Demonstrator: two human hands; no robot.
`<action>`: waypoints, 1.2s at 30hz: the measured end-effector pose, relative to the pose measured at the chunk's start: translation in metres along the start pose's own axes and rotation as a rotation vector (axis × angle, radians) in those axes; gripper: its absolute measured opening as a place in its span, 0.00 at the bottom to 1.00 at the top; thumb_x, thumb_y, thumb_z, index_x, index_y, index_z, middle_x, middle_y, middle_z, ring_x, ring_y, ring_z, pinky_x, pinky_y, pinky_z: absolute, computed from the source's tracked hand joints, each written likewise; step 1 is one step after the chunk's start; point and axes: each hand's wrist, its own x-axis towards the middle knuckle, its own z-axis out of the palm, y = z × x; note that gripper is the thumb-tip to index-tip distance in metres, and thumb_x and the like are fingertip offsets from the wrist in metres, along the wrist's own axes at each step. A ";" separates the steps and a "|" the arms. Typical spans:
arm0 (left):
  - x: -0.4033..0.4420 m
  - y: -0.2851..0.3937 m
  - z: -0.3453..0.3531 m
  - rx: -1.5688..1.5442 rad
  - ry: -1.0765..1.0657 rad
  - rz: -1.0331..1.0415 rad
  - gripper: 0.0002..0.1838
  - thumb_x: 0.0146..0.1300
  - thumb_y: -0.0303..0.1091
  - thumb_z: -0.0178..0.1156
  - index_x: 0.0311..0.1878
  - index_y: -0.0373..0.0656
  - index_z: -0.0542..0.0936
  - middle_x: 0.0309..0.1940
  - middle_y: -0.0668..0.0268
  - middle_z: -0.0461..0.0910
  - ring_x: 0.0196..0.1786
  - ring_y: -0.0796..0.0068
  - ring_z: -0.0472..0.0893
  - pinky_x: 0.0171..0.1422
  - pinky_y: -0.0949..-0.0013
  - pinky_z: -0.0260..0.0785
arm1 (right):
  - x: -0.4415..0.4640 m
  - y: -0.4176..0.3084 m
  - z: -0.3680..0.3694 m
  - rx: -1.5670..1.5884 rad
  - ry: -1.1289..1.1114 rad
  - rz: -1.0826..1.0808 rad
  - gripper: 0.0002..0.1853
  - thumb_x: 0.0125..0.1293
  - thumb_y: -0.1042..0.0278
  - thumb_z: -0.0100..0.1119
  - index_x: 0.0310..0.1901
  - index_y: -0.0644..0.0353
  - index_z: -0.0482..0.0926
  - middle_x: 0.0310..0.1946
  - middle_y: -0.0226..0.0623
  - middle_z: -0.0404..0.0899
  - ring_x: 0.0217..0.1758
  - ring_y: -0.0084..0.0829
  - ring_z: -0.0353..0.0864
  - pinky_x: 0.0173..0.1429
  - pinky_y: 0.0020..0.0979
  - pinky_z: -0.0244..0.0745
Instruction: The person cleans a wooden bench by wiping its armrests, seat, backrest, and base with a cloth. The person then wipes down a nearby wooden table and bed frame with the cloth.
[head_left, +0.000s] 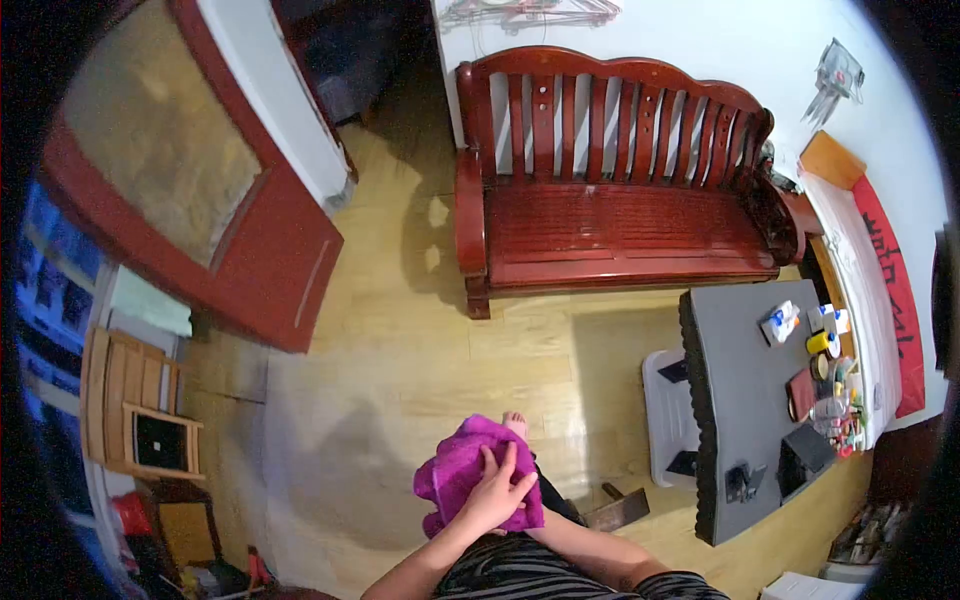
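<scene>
A fluffy purple towel is bunched up in front of my waist. Across its top lies my left hand, fingers spread and pressing on the cloth. My right forearm comes in from the lower right and its wrist goes under the towel's near edge. My right hand appears to hold the towel from below; its fingers are hidden by the cloth. Just beyond the towel my bare foot shows on the floor.
A red wooden bench stands against the far wall. To the right, a dark grey table carries bottles and small items, with a white plastic bin beneath. A small wooden stool is near my legs. A red door stands ajar at left.
</scene>
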 end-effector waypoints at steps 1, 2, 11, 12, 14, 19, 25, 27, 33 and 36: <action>0.021 0.010 -0.012 0.031 -0.051 0.013 0.36 0.69 0.45 0.51 0.73 0.43 0.50 0.68 0.26 0.33 0.46 0.54 0.83 0.46 0.69 0.78 | 0.024 -0.012 0.002 -0.098 -0.020 0.077 0.33 0.68 0.39 0.44 0.68 0.50 0.59 0.54 0.42 0.72 0.56 0.34 0.72 0.57 0.34 0.69; 0.036 0.033 -0.025 0.181 -0.081 -0.006 0.33 0.68 0.41 0.54 0.72 0.44 0.55 0.69 0.30 0.38 0.43 0.62 0.84 0.46 0.68 0.79 | 0.049 -0.026 0.008 -0.200 -0.036 0.150 0.33 0.68 0.39 0.44 0.68 0.50 0.60 0.53 0.41 0.72 0.54 0.33 0.72 0.55 0.33 0.70; 0.147 0.011 -0.139 -0.547 0.089 0.080 0.15 0.73 0.30 0.43 0.56 0.37 0.74 0.47 0.60 0.81 0.44 0.74 0.82 0.45 0.73 0.76 | 0.244 0.007 0.166 -1.600 0.297 0.100 0.14 0.68 0.64 0.45 0.51 0.60 0.73 0.41 0.36 0.78 0.40 0.32 0.77 0.46 0.34 0.74; 0.169 -0.009 -0.150 -0.494 0.123 0.024 0.14 0.72 0.31 0.45 0.55 0.39 0.75 0.45 0.58 0.82 0.43 0.69 0.82 0.49 0.68 0.75 | 0.283 -0.003 0.158 -1.712 0.105 -0.012 0.13 0.67 0.69 0.48 0.51 0.59 0.73 0.41 0.35 0.78 0.41 0.33 0.77 0.46 0.36 0.74; 0.210 -0.067 -0.172 0.125 0.111 -0.078 0.17 0.69 0.36 0.50 0.59 0.46 0.73 0.54 0.53 0.76 0.55 0.59 0.77 0.56 0.57 0.72 | 0.340 0.022 0.165 -1.831 0.052 -0.123 0.13 0.65 0.72 0.48 0.50 0.61 0.73 0.43 0.38 0.79 0.43 0.37 0.77 0.49 0.38 0.72; 0.306 -0.180 -0.187 0.470 0.162 -0.247 0.27 0.64 0.47 0.55 0.64 0.51 0.68 0.65 0.46 0.61 0.66 0.45 0.62 0.63 0.41 0.62 | 0.486 0.072 0.144 -2.757 -0.454 -0.535 0.12 0.60 0.78 0.50 0.45 0.65 0.75 0.52 0.50 0.73 0.55 0.52 0.72 0.59 0.47 0.65; 0.383 -0.185 -0.260 0.498 0.009 -0.293 0.27 0.61 0.49 0.55 0.64 0.55 0.68 0.70 0.57 0.55 0.70 0.43 0.56 0.64 0.33 0.55 | 0.666 0.109 0.064 -3.597 -0.692 -0.833 0.32 0.61 0.45 0.55 0.67 0.38 0.64 0.71 0.39 0.54 0.74 0.53 0.47 0.71 0.65 0.39; 0.388 -0.176 -0.282 0.519 0.032 -0.240 0.27 0.63 0.46 0.55 0.65 0.53 0.68 0.70 0.56 0.56 0.70 0.44 0.57 0.66 0.38 0.57 | 0.695 0.139 0.082 -3.602 -0.718 -0.750 0.33 0.60 0.46 0.57 0.67 0.38 0.64 0.71 0.39 0.55 0.74 0.52 0.47 0.71 0.65 0.39; 0.428 -0.136 -0.327 0.478 -0.054 -0.374 0.25 0.63 0.43 0.55 0.63 0.52 0.68 0.69 0.58 0.58 0.70 0.46 0.58 0.67 0.41 0.56 | 0.847 0.216 0.160 -3.620 -0.827 -0.625 0.37 0.53 0.54 0.60 0.68 0.37 0.62 0.71 0.35 0.55 0.74 0.49 0.50 0.73 0.60 0.42; 0.438 -0.133 -0.340 0.434 -0.047 -0.401 0.24 0.64 0.43 0.55 0.63 0.52 0.68 0.69 0.57 0.58 0.70 0.46 0.56 0.67 0.39 0.55 | 0.951 0.226 0.176 -3.653 -0.935 -0.648 0.36 0.55 0.51 0.59 0.67 0.36 0.62 0.72 0.33 0.55 0.74 0.47 0.51 0.74 0.57 0.43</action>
